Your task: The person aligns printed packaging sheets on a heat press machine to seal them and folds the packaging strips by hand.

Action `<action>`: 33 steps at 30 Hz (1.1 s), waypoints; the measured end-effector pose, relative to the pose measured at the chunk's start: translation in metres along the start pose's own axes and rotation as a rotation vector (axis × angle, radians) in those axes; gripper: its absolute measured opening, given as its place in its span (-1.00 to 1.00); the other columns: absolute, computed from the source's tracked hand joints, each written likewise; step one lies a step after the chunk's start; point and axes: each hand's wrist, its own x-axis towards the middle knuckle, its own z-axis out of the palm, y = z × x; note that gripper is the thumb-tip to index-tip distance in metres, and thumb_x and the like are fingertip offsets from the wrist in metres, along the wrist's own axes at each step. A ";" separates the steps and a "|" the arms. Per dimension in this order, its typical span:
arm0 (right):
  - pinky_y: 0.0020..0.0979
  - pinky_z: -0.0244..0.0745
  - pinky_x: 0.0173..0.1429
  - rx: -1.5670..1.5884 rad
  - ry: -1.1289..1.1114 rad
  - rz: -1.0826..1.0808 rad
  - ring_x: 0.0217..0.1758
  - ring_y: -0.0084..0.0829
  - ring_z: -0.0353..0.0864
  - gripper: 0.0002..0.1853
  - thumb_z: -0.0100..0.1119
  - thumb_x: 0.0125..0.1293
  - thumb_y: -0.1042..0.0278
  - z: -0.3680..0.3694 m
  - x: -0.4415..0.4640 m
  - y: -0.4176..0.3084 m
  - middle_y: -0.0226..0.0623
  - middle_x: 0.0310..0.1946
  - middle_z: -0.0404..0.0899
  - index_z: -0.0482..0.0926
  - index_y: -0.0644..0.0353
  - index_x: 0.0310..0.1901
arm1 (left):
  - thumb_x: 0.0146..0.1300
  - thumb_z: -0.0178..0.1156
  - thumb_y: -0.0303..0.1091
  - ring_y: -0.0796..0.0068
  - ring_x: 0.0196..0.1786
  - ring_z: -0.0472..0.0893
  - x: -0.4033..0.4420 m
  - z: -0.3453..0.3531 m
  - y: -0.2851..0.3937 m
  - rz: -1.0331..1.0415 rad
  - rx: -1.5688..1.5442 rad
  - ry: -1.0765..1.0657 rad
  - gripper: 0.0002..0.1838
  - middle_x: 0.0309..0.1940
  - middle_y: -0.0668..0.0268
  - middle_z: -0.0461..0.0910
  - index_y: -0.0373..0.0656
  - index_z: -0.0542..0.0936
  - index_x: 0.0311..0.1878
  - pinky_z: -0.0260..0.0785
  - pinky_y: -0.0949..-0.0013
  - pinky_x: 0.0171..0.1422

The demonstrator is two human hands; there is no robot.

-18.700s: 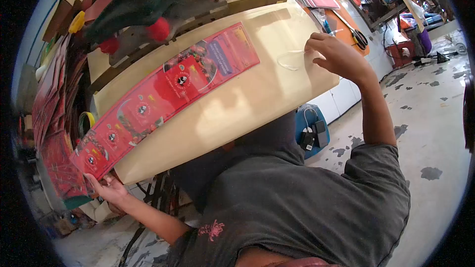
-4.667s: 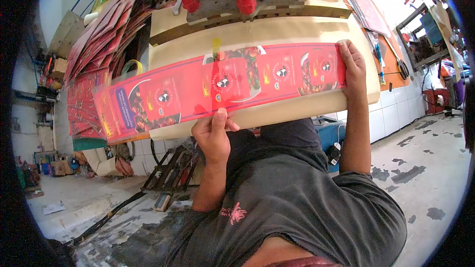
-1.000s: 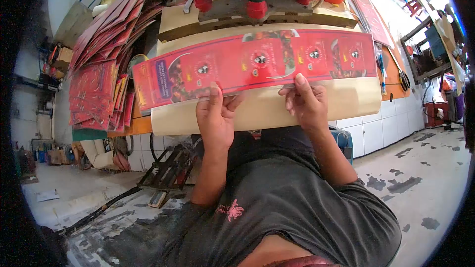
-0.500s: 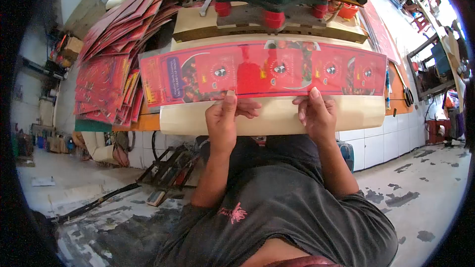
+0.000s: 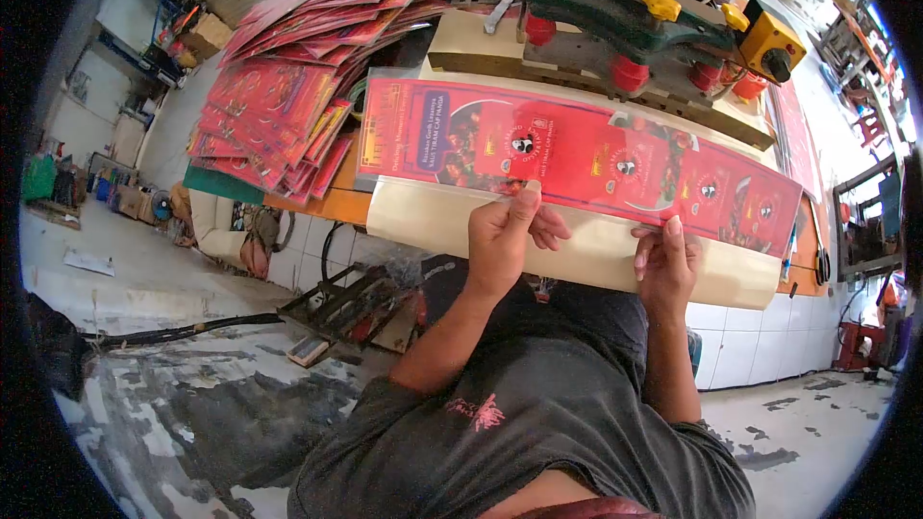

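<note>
A long red printed plastic sheet (image 5: 577, 163) with food pictures and round logos stretches across the view above a cream padded board. My left hand (image 5: 505, 235) pinches its lower edge left of the middle, thumb on top and the other fingers curled underneath. Farther right, my right hand (image 5: 668, 259) grips the same edge in the same way. Below the sheet, the rounded front of the cream board (image 5: 567, 245) shows. Behind it stands a press-like machine with a dark green frame (image 5: 625, 19), yellow knobs (image 5: 661, 6) and red cylindrical feet (image 5: 630, 73).
A messy pile of red printed sheets (image 5: 279, 96) leans at the left on the orange table (image 5: 346, 204). A wrench (image 5: 502, 8) lies behind. At the right are a yellow control box (image 5: 772, 41) and scissors (image 5: 822, 264). A metal frame (image 5: 351, 293) stands on the floor.
The view has turned, so the table, machine and pile sit farther right and slanted. Both hands still grip the sheet's lower edge.
</note>
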 end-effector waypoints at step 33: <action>-0.47 0.50 -0.47 0.099 -0.018 0.080 -0.35 -0.37 0.75 -0.51 -0.02 0.67 -0.04 -0.013 0.012 -0.022 -0.13 -0.24 0.77 0.64 0.31 -0.01 | 0.59 0.18 -0.16 0.29 -0.29 0.82 0.009 -0.036 0.015 0.074 -0.439 0.364 -0.70 -0.19 0.18 0.78 -0.21 0.60 0.11 0.75 0.34 -0.28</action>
